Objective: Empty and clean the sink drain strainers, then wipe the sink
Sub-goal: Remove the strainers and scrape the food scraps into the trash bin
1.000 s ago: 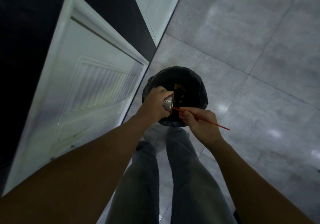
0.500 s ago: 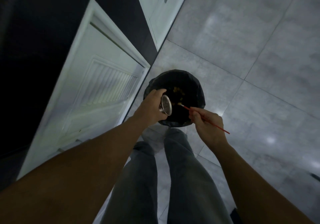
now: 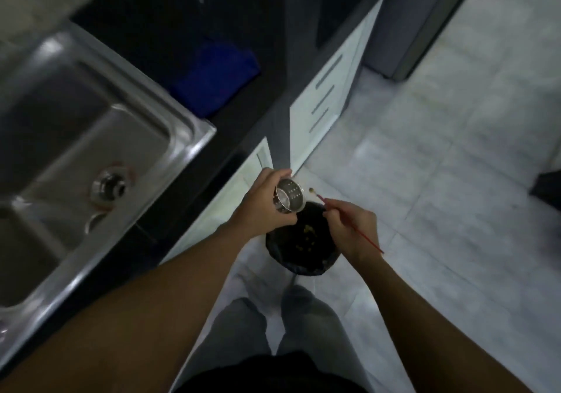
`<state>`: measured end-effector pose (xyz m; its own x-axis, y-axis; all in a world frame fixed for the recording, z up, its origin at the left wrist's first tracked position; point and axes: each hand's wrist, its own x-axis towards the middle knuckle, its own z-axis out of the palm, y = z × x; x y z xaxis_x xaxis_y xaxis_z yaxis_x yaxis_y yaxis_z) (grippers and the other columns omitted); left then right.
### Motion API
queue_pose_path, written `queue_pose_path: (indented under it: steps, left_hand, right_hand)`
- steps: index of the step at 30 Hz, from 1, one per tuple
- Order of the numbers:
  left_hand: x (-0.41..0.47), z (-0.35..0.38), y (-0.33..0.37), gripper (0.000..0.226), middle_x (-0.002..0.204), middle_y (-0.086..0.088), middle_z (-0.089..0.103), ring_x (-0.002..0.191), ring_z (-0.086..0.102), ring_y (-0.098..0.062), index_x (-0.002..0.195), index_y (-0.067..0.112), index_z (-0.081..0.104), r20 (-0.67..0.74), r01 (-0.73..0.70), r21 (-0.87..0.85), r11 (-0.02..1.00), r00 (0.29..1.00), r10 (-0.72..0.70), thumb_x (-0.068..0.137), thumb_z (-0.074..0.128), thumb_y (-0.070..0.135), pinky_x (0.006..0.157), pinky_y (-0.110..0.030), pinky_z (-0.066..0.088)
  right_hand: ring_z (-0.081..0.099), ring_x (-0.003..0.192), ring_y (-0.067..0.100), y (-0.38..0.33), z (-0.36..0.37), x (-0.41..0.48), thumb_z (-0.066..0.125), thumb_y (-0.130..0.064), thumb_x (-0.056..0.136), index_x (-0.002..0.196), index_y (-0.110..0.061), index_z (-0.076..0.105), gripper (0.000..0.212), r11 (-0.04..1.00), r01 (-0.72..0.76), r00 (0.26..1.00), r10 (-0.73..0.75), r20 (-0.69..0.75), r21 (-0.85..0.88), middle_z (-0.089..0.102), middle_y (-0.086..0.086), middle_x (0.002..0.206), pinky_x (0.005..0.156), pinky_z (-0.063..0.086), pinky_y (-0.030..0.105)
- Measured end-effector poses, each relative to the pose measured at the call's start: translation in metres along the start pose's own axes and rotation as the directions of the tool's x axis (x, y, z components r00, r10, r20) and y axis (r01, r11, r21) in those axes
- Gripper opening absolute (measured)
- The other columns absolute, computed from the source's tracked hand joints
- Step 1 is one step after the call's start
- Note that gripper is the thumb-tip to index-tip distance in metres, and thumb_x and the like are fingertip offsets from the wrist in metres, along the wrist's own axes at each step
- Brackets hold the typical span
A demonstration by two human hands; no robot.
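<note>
My left hand (image 3: 264, 201) grips a perforated steel drain strainer (image 3: 290, 195), tilted on its side above the far rim of a black-lined trash bin (image 3: 303, 250) on the floor. My right hand (image 3: 352, 225) pinches a thin red stick (image 3: 368, 242); its tip, carrying a small crumb, sits just right of the strainer, apart from it. Yellowish food scraps lie inside the bin. On the left is the steel sink (image 3: 91, 155) with a drain fitting (image 3: 109, 186) in the near basin.
A blue cloth (image 3: 212, 76) lies on the dark countertop beyond the sink. White cabinet doors (image 3: 328, 88) run below the counter edge. Pale floor tiles (image 3: 440, 180) spread to the right, with a dark object (image 3: 546, 187) at the far right edge. My legs stand behind the bin.
The view has swung up and left, bringing the sink and counter into sight. My left hand has lifted the strainer higher over the bin, and the stick tip has come out of it.
</note>
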<state>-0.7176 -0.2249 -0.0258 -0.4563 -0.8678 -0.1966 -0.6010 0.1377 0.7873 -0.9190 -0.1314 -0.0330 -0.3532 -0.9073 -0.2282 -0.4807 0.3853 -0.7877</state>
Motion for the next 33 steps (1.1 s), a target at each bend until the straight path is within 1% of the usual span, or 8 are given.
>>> queue_pose_path:
  steps: [4,7,9,14,19,26,29,33]
  left_hand:
    - [-0.017,-0.065,0.028,0.089,0.121,0.016,0.044,0.113,0.054,-0.001,0.135,0.038,0.048,-0.261,-0.017,-0.063,0.998,0.965,0.000,0.052,0.080,0.039,0.094,-0.029,0.056]
    - [-0.037,-0.107,0.027,0.092,0.123,0.015,0.046,0.110,0.050,0.009,0.140,0.036,0.046,-0.419,-0.003,-0.073,0.997,0.907,-0.028,0.054,0.078,0.042,0.091,-0.005,0.045]
    - [-0.051,-0.135,0.020,0.094,0.126,0.018,0.047,0.112,0.049,0.008,0.143,0.040,0.041,-0.512,0.037,-0.082,0.996,0.856,-0.074,0.056,0.077,0.040,0.092,-0.002,0.039]
    - [-0.081,-0.194,-0.024,0.097,0.138,0.005,0.052,0.129,0.049,-0.020,0.144,0.042,0.037,-0.650,0.179,-0.066,0.982,0.739,-0.178,0.059,0.082,0.044,0.110,-0.045,0.043]
    - [-0.097,-0.224,-0.079,0.099,0.140,0.014,0.051,0.124,0.055,-0.009,0.141,0.058,0.033,-0.638,0.218,-0.306,0.927,0.675,-0.369,0.059,0.087,0.041,0.105,-0.034,0.050]
    - [-0.099,-0.239,-0.154,0.101,0.137,0.010,0.050,0.120,0.050,-0.003,0.146,0.037,0.039,-0.556,0.283,-0.371,0.884,0.695,-0.456,0.054,0.082,0.037,0.101,-0.017,0.041]
    - [-0.093,-0.239,-0.180,0.098,0.135,0.012,0.042,0.117,0.038,0.008,0.146,0.028,0.040,-0.500,0.380,-0.362,0.852,0.692,-0.521,0.059,0.085,0.023,0.090,0.003,0.030]
    - [-0.080,-0.232,-0.212,0.096,0.144,-0.005,0.043,0.130,0.046,-0.019,0.148,0.016,0.042,-0.361,0.515,-0.319,0.795,0.710,-0.605,0.064,0.090,0.019,0.103,-0.024,0.037]
  right_hand:
    - [0.072,0.084,-0.002,-0.078,-0.004,0.005,0.060,-0.025,0.087,0.107,-0.031,0.075,0.025,0.970,0.226,0.968,-0.214,-0.129,0.090,0.074,-0.022,0.093,0.082,0.059,0.019]
    - [0.072,0.081,0.000,-0.127,0.009,0.004,0.063,-0.014,0.086,0.108,-0.033,0.073,0.031,0.917,0.384,0.916,-0.364,-0.169,0.108,0.070,-0.029,0.087,0.078,0.057,0.015]
    - [0.071,0.080,-0.002,-0.154,0.024,0.005,0.062,-0.014,0.087,0.110,-0.031,0.074,0.032,0.899,0.425,0.902,-0.410,-0.137,0.106,0.069,-0.028,0.087,0.077,0.057,0.015]
    - [0.069,0.080,0.000,-0.209,0.075,0.005,0.060,-0.013,0.090,0.117,-0.030,0.074,0.034,0.837,0.532,0.844,-0.536,0.001,0.125,0.070,-0.031,0.089,0.074,0.052,0.010]
    - [0.065,0.067,0.008,-0.251,0.135,0.006,0.058,-0.006,0.094,0.118,-0.016,0.074,0.031,0.798,0.584,0.796,-0.599,0.088,0.153,0.071,-0.003,0.078,0.066,0.054,0.024]
    - [0.060,0.065,0.005,-0.284,0.202,0.027,0.048,-0.005,0.102,0.141,-0.012,0.058,0.041,0.761,0.649,0.691,-0.599,0.405,0.018,0.066,0.003,0.078,0.066,0.048,0.012]
    - [0.049,0.059,0.000,-0.283,0.227,0.039,0.049,-0.007,0.100,0.143,-0.017,0.056,0.044,0.726,0.680,0.674,-0.566,0.475,-0.100,0.057,-0.005,0.072,0.063,0.038,0.004]
    - [0.065,0.077,0.020,-0.277,0.250,0.060,0.049,-0.014,0.099,0.138,-0.011,0.061,0.040,0.674,0.698,0.687,-0.534,0.493,-0.242,0.072,0.007,0.088,0.080,0.055,0.033]
